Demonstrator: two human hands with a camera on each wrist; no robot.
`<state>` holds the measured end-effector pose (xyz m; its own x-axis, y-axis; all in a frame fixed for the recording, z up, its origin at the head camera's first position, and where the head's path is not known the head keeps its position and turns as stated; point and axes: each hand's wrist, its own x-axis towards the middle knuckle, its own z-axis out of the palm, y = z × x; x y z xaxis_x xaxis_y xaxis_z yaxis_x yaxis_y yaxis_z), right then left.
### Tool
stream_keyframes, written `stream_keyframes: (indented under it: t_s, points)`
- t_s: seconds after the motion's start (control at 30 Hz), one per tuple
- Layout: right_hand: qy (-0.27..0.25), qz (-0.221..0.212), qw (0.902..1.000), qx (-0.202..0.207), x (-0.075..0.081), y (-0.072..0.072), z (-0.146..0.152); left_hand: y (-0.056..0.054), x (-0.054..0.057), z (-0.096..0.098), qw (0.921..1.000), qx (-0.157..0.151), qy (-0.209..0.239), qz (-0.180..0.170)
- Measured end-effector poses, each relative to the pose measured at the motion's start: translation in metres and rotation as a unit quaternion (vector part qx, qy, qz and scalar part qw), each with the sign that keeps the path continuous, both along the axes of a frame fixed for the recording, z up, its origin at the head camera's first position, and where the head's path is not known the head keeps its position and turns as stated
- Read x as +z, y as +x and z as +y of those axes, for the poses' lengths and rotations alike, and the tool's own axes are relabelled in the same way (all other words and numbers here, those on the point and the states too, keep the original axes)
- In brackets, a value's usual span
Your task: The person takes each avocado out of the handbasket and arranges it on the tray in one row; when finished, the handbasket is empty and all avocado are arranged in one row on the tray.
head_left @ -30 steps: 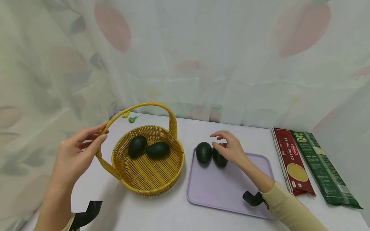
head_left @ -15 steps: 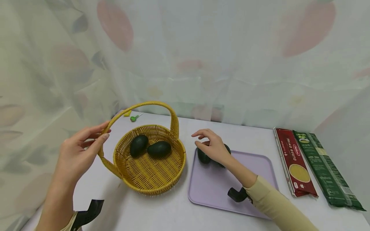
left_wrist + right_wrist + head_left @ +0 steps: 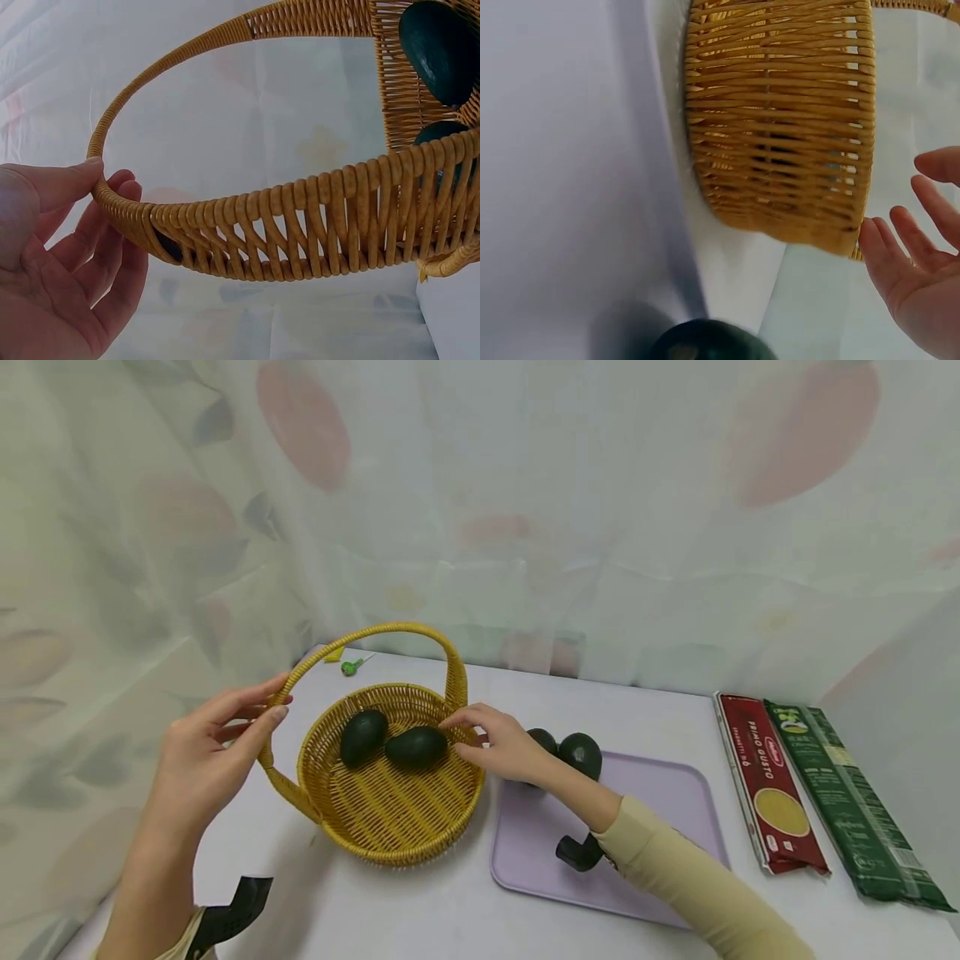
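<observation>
In the head view my left hand (image 3: 206,752) pinches the left side of the handle of a yellow wicker basket (image 3: 390,831). The left wrist view shows the thumb and fingers of that hand (image 3: 67,255) on the handle (image 3: 165,71). Two dark green avocados lie in the basket, one at the left (image 3: 364,737) and one at the right (image 3: 417,748). My right hand (image 3: 498,745) holds nothing and reaches over the basket's right rim, its fingers extended near the right avocado. In the right wrist view, this hand (image 3: 919,262) is beside the rim.
A lilac tray (image 3: 540,860) lies right of the basket, with two more avocados (image 3: 581,754) at its far left corner. A red spaghetti pack (image 3: 772,777) and a green pack (image 3: 855,802) lie farther right. Small green (image 3: 349,667) and yellow items sit behind the basket.
My right hand has moved left from above the tray's avocados to the basket's right rim, uncovering those avocados. My left hand has kept its hold on the handle.
</observation>
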<state>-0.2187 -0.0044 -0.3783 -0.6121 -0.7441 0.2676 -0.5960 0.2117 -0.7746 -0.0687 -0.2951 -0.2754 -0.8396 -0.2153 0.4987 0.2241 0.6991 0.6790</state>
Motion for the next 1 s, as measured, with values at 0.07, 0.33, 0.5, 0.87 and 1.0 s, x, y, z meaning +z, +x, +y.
stream_keyframes:
  t_s: [0.07, 0.33, 0.5, 0.87, 1.0]
  points:
    - [0.016, 0.003, 0.9997, 0.016, 0.002, -0.001, -0.006, 0.000, 0.000, 0.000, 1.0000, -0.001, 0.001, -0.001]
    - [0.140, 0.026, 0.9888, 0.043, 0.012, -0.007, -0.035, -0.001, -0.001, -0.001, 1.0000, -0.006, 0.006, 0.001]
    - [0.221, 0.016, 0.9743, 0.041, 0.016, -0.012, -0.052, 0.000, 0.000, -0.001, 1.0000, -0.005, 0.006, 0.000]
    - [0.287, 0.002, 0.9551, 0.072, 0.017, -0.022, -0.075, 0.000, 0.000, -0.001, 1.0000, -0.004, 0.003, -0.004]
    - [0.280, 0.004, 0.9543, 0.104, 0.020, -0.021, -0.081, 0.000, 0.001, -0.001, 1.0000, 0.000, 0.003, -0.007]
